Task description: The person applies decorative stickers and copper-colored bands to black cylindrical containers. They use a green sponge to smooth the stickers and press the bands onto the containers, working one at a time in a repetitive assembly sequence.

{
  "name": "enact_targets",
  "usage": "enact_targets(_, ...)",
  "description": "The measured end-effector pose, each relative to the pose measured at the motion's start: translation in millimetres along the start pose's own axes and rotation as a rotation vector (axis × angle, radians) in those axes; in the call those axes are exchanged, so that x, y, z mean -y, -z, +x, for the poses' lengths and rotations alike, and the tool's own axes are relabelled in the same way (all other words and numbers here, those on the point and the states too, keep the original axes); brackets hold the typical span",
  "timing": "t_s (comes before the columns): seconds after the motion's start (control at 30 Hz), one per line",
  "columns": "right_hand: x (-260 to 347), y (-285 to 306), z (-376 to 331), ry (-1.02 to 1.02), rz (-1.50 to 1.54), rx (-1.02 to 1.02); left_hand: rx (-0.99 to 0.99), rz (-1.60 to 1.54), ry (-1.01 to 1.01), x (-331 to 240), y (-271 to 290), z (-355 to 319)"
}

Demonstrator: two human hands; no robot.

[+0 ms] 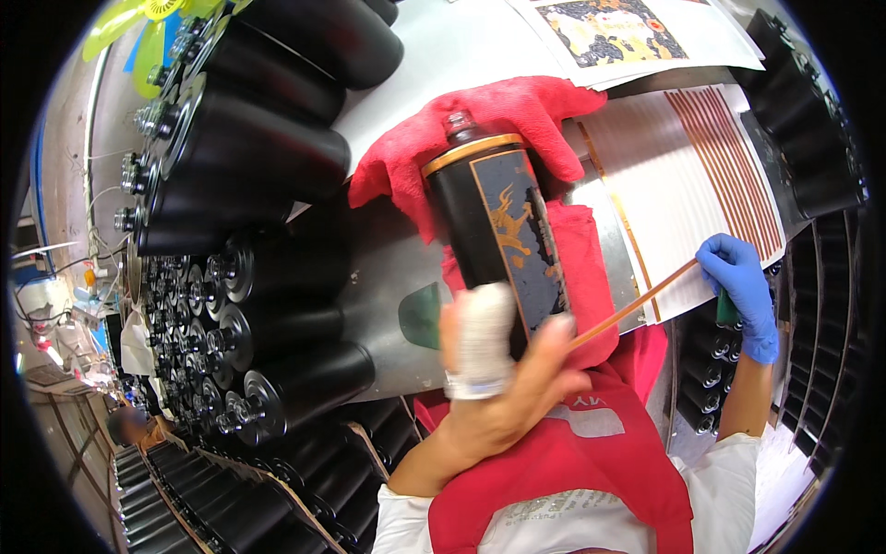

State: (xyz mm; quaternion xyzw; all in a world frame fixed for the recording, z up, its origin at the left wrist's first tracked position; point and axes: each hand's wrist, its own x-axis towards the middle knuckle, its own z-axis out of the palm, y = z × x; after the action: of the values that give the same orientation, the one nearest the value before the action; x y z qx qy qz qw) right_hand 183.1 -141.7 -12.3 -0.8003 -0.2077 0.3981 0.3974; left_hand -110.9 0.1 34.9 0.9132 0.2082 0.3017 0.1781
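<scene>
A black bottle (466, 217) with a clear glass neck lies on red cloths, its base toward me. It bears a dark grey panel with a gold figure and a gold band near the shoulder. A thin orange-brown strip (637, 305) stretches taut between my hands. My right hand (741, 291), in a blue glove, pinches its upper end; a dark green piece shows under the palm, and I cannot tell whether it is held. My left hand (517, 383), bare with white wrapping on its fingers and partly blurred, closes on the lower end by the bottle's base.
Red cloths (489, 97) lie beneath the bottle on a metal table (374, 286). A green flat piece (421, 316) lies left of it. A white sheet with brown strips (720, 157) is at right, a printed sheet (614, 32) beyond. Black bottles (249, 138) crowd the left.
</scene>
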Motion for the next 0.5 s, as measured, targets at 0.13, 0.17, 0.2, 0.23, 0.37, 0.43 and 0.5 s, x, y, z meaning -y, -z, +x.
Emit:
enact_targets(0.13,-2,-3,1,-0.010,-0.003,0.000,0.159,0.115,-0.025,15,-17,6)
enact_targets(0.17,1,-6,-2,-0.019,-0.009,0.006,0.074,0.019,0.022,17,-21,2)
enact_targets(0.2,6,-11,-5,-0.031,0.002,0.038,-0.011,-0.073,0.074,19,-22,-2)
enact_targets(0.23,12,-17,-9,-0.042,0.012,0.069,0.032,-0.025,0.151,23,-19,-12)
enact_targets(0.37,13,-34,-16,0.001,0.036,0.165,0.053,-0.796,0.508,42,-27,-46)
enact_targets(0.43,26,-40,-20,-0.020,0.025,0.189,0.085,-0.603,0.445,43,-25,-39)
enact_targets(0.5,27,-38,-21,-0.007,0.019,0.167,0.064,-0.272,0.292,39,-19,-22)
